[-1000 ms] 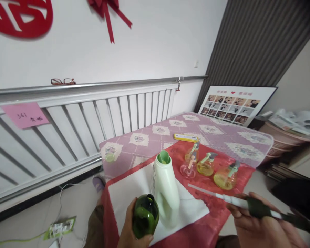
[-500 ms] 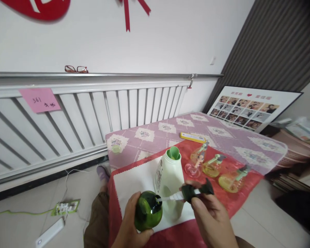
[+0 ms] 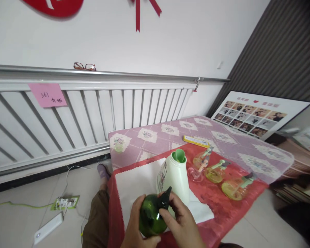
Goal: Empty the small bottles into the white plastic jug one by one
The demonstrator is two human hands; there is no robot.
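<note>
My left hand (image 3: 138, 224) is wrapped round a dark green, rounded pump bottle (image 3: 152, 215), tilted a little above the table. At its neck sits a black pump head (image 3: 165, 198), gripped between the thumb and fingers of my right hand (image 3: 179, 218). The pump's tube is out of sight, and whether its collar is threaded on I cannot tell. Just behind my hands stands a pale green jug (image 3: 177, 175) with an uncapped green mouth, upright on a white cloth (image 3: 130, 182).
Several clear pump bottles (image 3: 214, 174) with yellow or pink tints stand right on the red cloth (image 3: 208, 199). A yellow-edged flat case (image 3: 195, 141) lies behind them. A small green cap (image 3: 119, 147) rests at the table's left. A radiator (image 3: 93, 117) lines the wall.
The pump's tube has gone into the green bottle, and the pump head has come left onto its neck with my right hand. The view has shifted slightly.
</note>
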